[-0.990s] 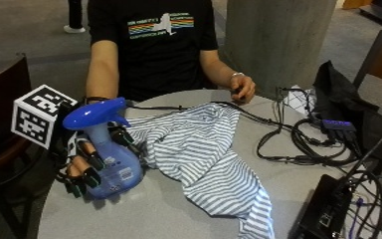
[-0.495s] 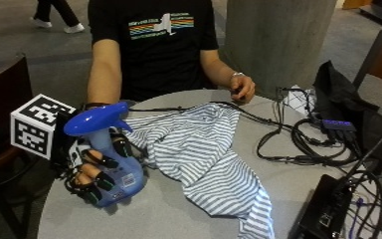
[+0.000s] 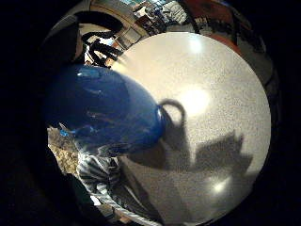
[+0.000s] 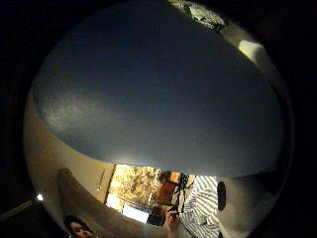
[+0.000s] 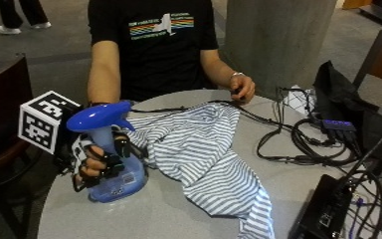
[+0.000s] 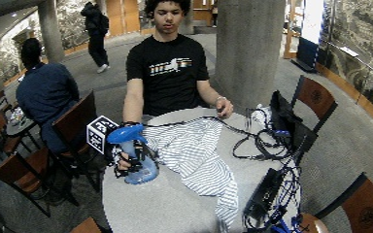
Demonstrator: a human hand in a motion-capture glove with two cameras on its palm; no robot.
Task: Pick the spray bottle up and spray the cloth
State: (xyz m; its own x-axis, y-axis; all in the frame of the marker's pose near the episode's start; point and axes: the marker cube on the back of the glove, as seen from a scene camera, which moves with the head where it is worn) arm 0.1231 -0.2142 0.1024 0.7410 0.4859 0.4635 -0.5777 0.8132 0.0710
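At the near edge of the table (image 5: 178, 219), your gloved right hand (image 5: 98, 162) curls round the blue spray bottle (image 5: 111, 154) just beside the striped cloth (image 5: 204, 154); smooth rigid plastic likely slips, so take your grip higher, at the neck under the trigger.

cloth (image 5: 207, 154) beside bottle (image 5: 108, 164); cables (image 5: 310, 144) beyond

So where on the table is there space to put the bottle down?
Bare table lies at the near edge, in front of the blue spray bottle that the gloved right hand grips, up to the striped cloth. Past the cloth it is crowded: black cables and a laptop.
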